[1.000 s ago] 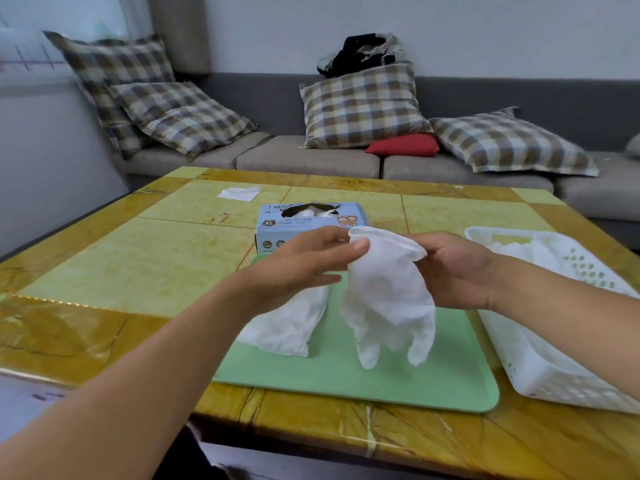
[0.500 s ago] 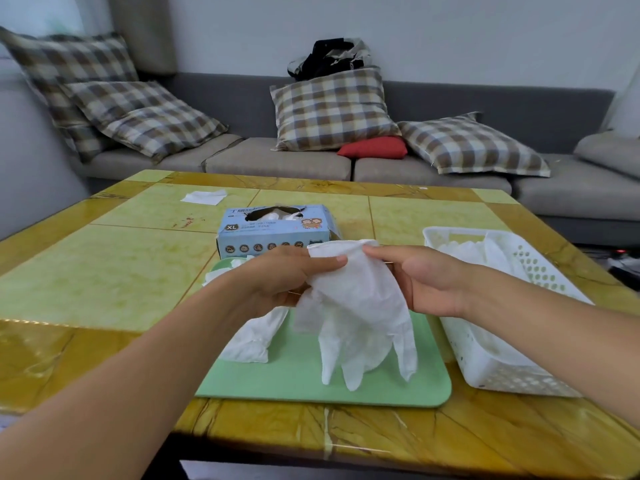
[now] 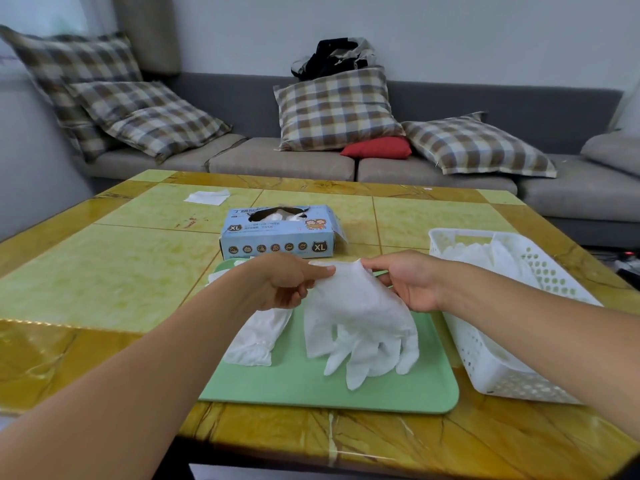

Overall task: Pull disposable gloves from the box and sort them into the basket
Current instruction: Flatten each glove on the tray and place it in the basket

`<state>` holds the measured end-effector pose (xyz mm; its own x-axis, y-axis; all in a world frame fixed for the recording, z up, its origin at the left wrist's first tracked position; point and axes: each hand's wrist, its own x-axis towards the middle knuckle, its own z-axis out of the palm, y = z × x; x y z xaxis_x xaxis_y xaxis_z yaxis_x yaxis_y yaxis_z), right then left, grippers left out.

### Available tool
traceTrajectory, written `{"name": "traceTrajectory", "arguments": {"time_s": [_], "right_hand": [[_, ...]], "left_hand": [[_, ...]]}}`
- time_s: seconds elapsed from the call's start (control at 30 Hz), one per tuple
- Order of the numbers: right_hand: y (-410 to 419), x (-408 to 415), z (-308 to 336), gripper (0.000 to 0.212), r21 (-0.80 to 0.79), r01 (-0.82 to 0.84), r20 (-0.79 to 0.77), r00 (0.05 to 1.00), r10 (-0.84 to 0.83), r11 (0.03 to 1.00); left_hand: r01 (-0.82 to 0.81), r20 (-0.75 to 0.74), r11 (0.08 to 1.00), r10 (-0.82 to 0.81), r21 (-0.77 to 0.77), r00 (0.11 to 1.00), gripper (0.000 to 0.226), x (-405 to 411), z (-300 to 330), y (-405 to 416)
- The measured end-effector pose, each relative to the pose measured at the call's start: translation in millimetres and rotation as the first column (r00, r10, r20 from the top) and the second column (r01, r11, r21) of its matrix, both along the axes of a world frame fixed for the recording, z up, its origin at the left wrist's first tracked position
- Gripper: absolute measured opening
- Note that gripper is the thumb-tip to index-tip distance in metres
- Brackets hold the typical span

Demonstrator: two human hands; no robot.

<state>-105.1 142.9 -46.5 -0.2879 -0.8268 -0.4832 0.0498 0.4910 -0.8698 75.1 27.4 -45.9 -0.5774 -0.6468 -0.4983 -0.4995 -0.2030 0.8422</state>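
Above the green tray, left hand and right hand pinch a white glove's cuff, fingers dangling; sorting seems underway, so next it likely swings toward the white basket at three o'clock

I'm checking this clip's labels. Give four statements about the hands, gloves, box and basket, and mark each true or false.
1. Both hands, left and right, pinch one white glove. True.
2. The basket holds no gloves. False: white gloves lie in it.
3. The glove box stands beyond the green tray. True.
4. The held glove's fingers point upward. False: they hang down toward the tray.
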Motion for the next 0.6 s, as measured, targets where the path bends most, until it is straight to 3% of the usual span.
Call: {"name": "traceTrajectory", "arguments": {"time_s": [0.07, 0.13, 0.23, 0.3, 0.4, 0.5, 0.57, 0.6], "right_hand": [[-7.2, 0.3, 4.3, 0.024, -0.098, 0.085, -0.043, 0.995, -0.090, 0.991], [-14.9, -1.3, 19.0, 0.026, -0.334, 0.142, -0.078, 0.981, -0.178, 0.932], [-13.0, -0.7, 54.2, 0.032, -0.685, 0.054, -0.200, 0.945, -0.259, 0.727], [-2.7, 3.4, 66.1, 0.022, -0.788, -0.061, -0.318, 0.893, -0.320, 0.613], [11.6, 9.6, 50.0, 0.010, -0.735, -0.209, -0.480, 0.832, -0.278, 0.645], [18.2, 2.1, 19.2, 0.013, -0.508, -0.343, -0.528, 0.849, 0.029, 0.790], [25.5, -4.5, 7.7, 0.013, -0.188, -0.560, -0.631, 0.699, 0.338, 0.807], [30.1, -4.2, 5.4, 0.010, 0.007, -0.655, -0.641, 0.577, 0.506, 0.756]], "left_hand": [[-0.090, -0.094, 0.990, 0.080, -0.107, 0.992, 0.022, -5.2, -1.4, -3.2], [-0.208, -0.317, 0.943, 0.121, -0.259, 0.941, 0.017, -9.6, 10.6, -3.0], [-0.338, -0.612, 0.848, 0.021, -0.408, 0.791, 0.009, -5.9, 45.0, 4.8], [-0.334, -0.651, 0.802, -0.089, -0.496, 0.754, 0.003, 3.4, 56.1, 9.7], [-0.185, -0.507, 0.719, -0.262, -0.670, 0.821, 0.010, 18.8, 42.6, 11.3], [0.222, -0.104, 0.624, -0.442, -0.750, 0.891, 0.016, 28.1, 13.7, 5.7], [0.518, 0.164, 0.551, -0.565, -0.654, 0.809, 0.013, 31.4, -4.3, 4.1], [0.632, 0.261, 0.514, -0.617, -0.580, 0.742, 0.016, 32.6, -9.5, 5.8]]}}
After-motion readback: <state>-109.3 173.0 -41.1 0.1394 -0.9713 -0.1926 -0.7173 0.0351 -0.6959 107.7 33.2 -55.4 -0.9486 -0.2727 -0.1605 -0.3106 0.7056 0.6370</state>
